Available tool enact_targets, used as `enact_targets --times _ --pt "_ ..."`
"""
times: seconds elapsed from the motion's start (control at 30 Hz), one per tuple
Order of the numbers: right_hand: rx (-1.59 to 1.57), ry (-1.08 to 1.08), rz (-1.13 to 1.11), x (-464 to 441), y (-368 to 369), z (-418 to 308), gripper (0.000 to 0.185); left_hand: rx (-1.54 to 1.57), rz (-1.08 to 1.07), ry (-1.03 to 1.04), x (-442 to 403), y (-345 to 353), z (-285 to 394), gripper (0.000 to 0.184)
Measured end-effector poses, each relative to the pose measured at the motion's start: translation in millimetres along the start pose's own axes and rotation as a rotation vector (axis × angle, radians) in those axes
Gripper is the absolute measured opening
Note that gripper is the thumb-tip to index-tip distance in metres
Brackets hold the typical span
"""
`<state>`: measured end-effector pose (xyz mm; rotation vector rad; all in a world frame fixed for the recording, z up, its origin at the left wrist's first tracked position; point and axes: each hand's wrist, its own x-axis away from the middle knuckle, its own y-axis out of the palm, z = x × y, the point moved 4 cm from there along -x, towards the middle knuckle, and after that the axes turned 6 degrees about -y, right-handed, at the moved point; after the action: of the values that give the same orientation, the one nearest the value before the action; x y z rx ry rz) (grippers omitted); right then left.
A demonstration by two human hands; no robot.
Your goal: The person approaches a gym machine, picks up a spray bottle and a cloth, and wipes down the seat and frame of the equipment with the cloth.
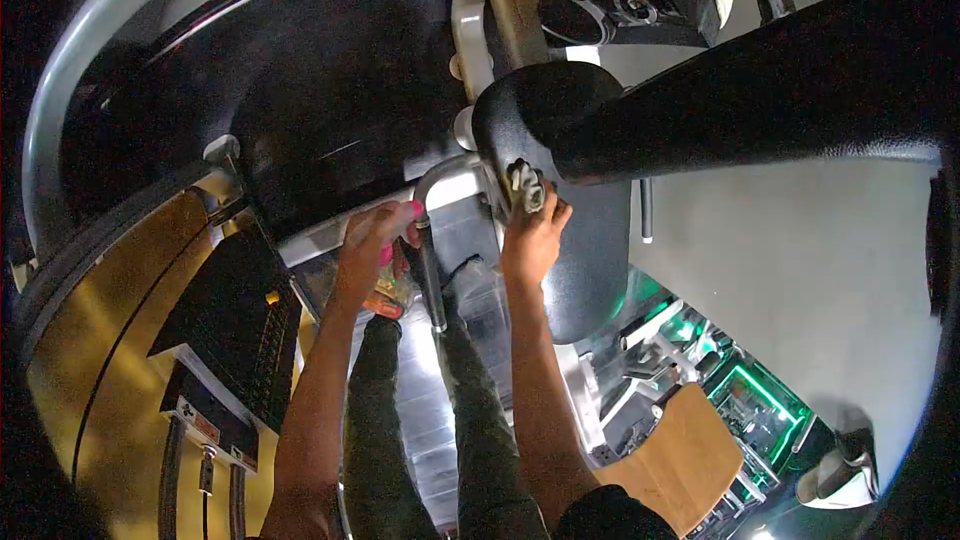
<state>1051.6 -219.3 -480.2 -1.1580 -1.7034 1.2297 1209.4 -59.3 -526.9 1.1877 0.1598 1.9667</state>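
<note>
My left hand [372, 235] is closed around a spray bottle [392, 292] with a pink trigger head and a clear body with an orange-red label. The bottle hangs beside a black-gripped metal handle [430, 275]. In my right hand [535, 245] is a bunched grey and white cloth [526, 187], with the fingers curled about it. The cloth is at the left edge of a black padded seat [585, 260] on an exercise machine. Whether the cloth presses on the pad, I cannot tell.
A thick black padded piece [760, 90] juts in from the right above the seat. A curved silver frame [65, 90] runs along the left. At lower left stands a weight stack [235, 315]. A wooden-topped piece [680, 460] and a bin [840, 475] are at lower right.
</note>
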Motion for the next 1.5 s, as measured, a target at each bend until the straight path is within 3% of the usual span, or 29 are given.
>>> enact_targets --times 0.27,0.3,0.33,0.4,0.57,0.67,0.87,1.0,1.17,1.23,1.27,1.33,1.43,1.5 --pt "-0.013 -0.088 0.073 -39.2 18.3 -21.3 0.047 -0.064 -0.034 -0.030 5.9 9.6 -15.3 0.044" --pt "0.022 0.047 -0.003 -34.5 19.9 -14.1 0.041 -0.049 -0.019 -0.061 4.3 12.8 -21.9 0.045" --pt "0.022 0.051 0.001 -29.9 14.8 -8.4 0.041 -0.036 -0.006 -0.089 2.3 14.8 -26.0 0.046" --pt "-0.029 -0.133 -0.013 -13.6 1.4 -1.6 0.045 -0.065 -0.017 -0.068 7.2 21.8 -20.5 0.047" --pt "-0.127 -0.126 -0.059 14.0 -10.9 39.5 0.036 -0.094 0.006 -0.080 11.2 26.7 -20.9 0.050" --pt "-0.108 -0.155 -0.042 -7.1 -9.5 16.9 0.037 -0.055 -0.051 -0.022 6.5 21.8 -31.8 0.051" --pt "-0.065 -0.193 -0.117 -10.1 -6.0 16.1 0.037 -0.115 0.072 -0.043 21.6 34.4 -28.2 0.051" --pt "0.025 -0.298 -0.226 13.9 -19.1 40.4 0.040 -0.090 0.098 -0.043 26.9 38.1 -33.9 0.048" --pt "0.132 -0.539 -0.295 -16.5 23.7 27.1 0.019 -0.077 0.071 -0.031 34.5 44.3 -33.1 0.048" --pt "0.290 -0.808 -0.236 -34.4 25.4 -21.8 0.014 -0.033 0.093 -0.045 37.0 42.2 -33.9 0.047" --pt "0.288 -0.816 -0.241 -46.5 35.5 -35.3 0.014 -0.026 0.101 -0.044 38.2 39.7 -34.6 0.047" --pt "0.493 -1.047 -0.249 -59.4 54.2 -61.3 0.016 -0.081 0.089 0.007 40.2 33.8 -34.5 0.047" --pt "0.546 -0.955 -0.365 -72.1 49.9 -73.5 0.018 -0.032 0.114 -0.036 43.9 22.7 -41.5 0.047" --pt "0.664 -1.026 -0.461 -52.6 46.0 -62.2 0.018 -0.007 0.141 -0.019 48.2 15.1 -45.6 0.047"
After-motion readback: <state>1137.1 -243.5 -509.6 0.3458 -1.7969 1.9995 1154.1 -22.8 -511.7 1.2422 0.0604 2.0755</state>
